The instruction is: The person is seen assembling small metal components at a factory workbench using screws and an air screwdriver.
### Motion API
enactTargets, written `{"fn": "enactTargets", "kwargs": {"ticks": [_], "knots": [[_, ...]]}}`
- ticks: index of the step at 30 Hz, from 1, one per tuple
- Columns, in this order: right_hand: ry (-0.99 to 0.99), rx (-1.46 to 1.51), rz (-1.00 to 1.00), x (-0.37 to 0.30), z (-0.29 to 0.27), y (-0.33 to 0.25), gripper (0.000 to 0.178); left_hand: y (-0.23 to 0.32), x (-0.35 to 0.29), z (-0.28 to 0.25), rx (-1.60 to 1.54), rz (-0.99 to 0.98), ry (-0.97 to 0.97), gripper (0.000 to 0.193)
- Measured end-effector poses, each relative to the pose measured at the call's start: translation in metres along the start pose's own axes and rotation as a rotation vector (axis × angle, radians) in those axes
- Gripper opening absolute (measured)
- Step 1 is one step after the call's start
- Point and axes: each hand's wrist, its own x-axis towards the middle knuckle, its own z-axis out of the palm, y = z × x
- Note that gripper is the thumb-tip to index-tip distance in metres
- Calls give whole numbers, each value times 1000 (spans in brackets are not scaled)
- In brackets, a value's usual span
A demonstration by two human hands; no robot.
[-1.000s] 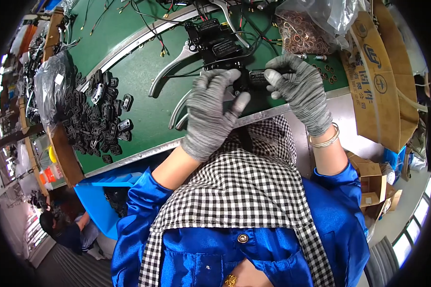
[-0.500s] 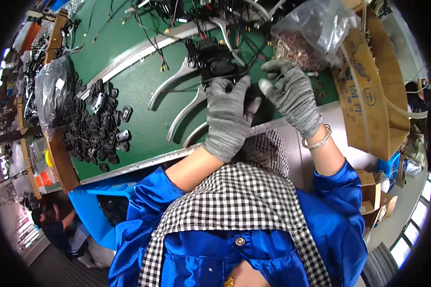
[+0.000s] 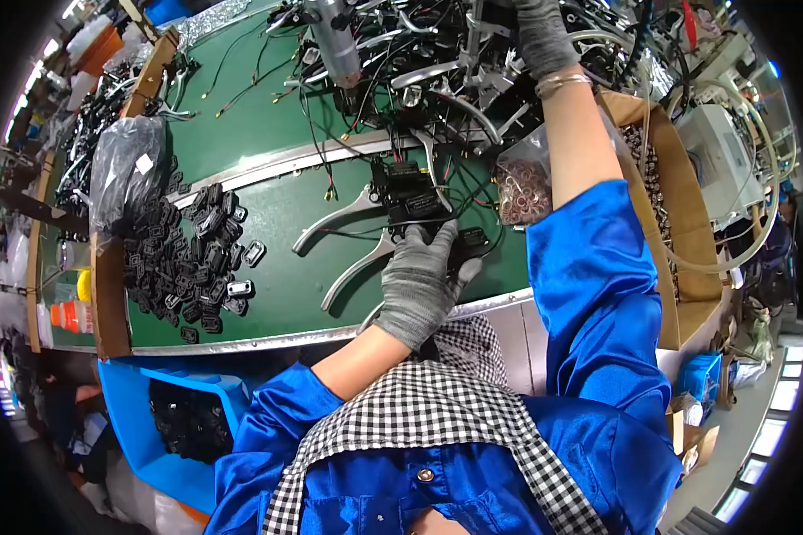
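Observation:
My left hand [image 3: 418, 283], in a grey knitted glove, grips the black body of a brake lever [image 3: 417, 207] near the table's front edge. Its fingertips are partly hidden by the lever body. Several silver lever blades [image 3: 359, 274] stick out to the left, with thin wires around the bodies. My right hand [image 3: 544, 37], gloved too, reaches far forward to the top edge of the view beside a metal upright. Its fingers are cut off or hidden there. A grey cylindrical power tool [image 3: 335, 45] hangs left of that hand, tip down.
Small black housings [image 3: 196, 259] lie in a pile on the green table [image 3: 259, 214], beside a plastic bag [image 3: 127, 174]. Copper-coloured rings fill a clear bag [image 3: 524, 192] under my right forearm. A cardboard box [image 3: 691, 294] stands right; a blue bin [image 3: 165, 468] lower left. More levers cover the far side.
My right hand has left the area beside the brake lever and stretched far forward, the arm now passing over the bag of rings. My left hand stays on the lever. The view has shifted.

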Motion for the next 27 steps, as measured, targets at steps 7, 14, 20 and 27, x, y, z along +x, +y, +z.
{"fn": "enactTargets", "kwargs": {"ticks": [7, 14, 20, 27], "knots": [[71, -21, 195, -130, -84, -10, 42, -7, 14, 17, 23, 31, 53, 49], [136, -26, 242, -201, -61, -51, 41, 3, 15, 20, 127, -57, -25, 41], [159, 1, 243, -210, -54, -55, 41, -1, 10, 24, 141, -32, 11, 39], [174, 16, 260, -216, -60, -57, 40, -1, 12, 27, 129, 10, 18, 40]]}}
